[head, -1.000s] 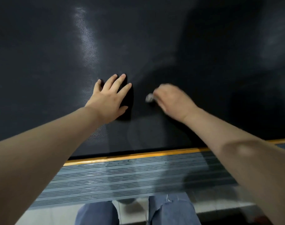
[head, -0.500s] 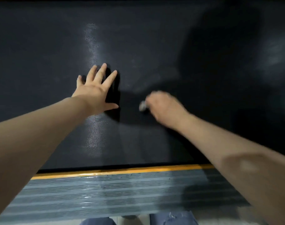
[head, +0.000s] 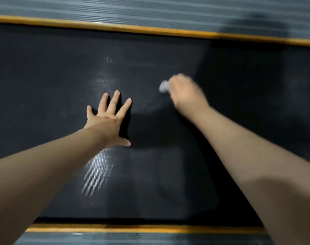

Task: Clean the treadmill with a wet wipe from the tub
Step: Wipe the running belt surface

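On the black belt of the treadmill (head: 44, 85), between its 2 orange edge strips, the left hand (head: 107, 123) lies flat with straight, spread fingers, and the right hand (head: 185, 93), blurred, has its fingers curled around a bunched white wet wipe (head: 163, 86) that touches the belt well apart from the left hand. I judge that the wiping is in the middle: faint smears show near the hands, while the ribbed side rails (head: 150, 7) look not yet cleaned.

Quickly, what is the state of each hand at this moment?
Left hand: open, fingers spread flat on the treadmill belt.
Right hand: closed around a bunched wet wipe, pressing it to the belt; blurred.
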